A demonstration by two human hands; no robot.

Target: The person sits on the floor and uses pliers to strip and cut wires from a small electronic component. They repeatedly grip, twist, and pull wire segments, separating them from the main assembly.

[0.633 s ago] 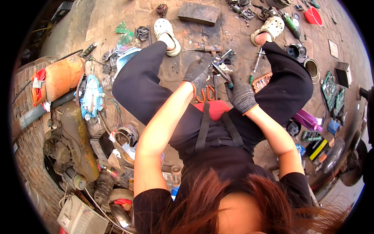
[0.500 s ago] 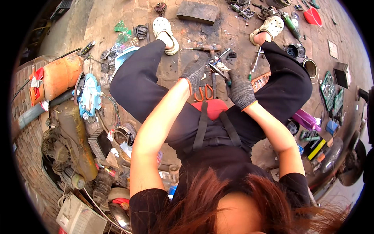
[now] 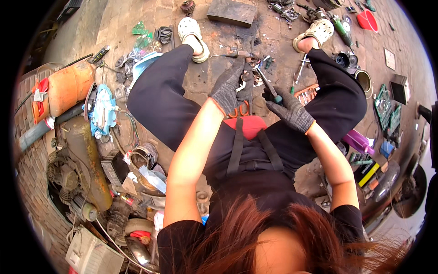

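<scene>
My left hand, in a dark grey knit glove, is closed around a small whitish curved piece; most of it is hidden by the fingers. In my right hand, gloved alike, a long pointed metal tool with a teal handle end tilts up and to the left. Its tip is apart from the piece, to the right of my left hand. Just beyond the hands, a hammer lies on the paved ground. Between my legs, the orange handles of scissors show below my left hand.
A dark metal block lies ahead between my feet. To the right are a screwdriver, an orange case of bits, a green angle grinder and a red bowl. An orange gas cylinder and scrap parts crowd the left.
My hands have moved apart. The right one has drawn back to the right with the pointed tool, now more upright. The left hand has turned, showing the whitish piece.
</scene>
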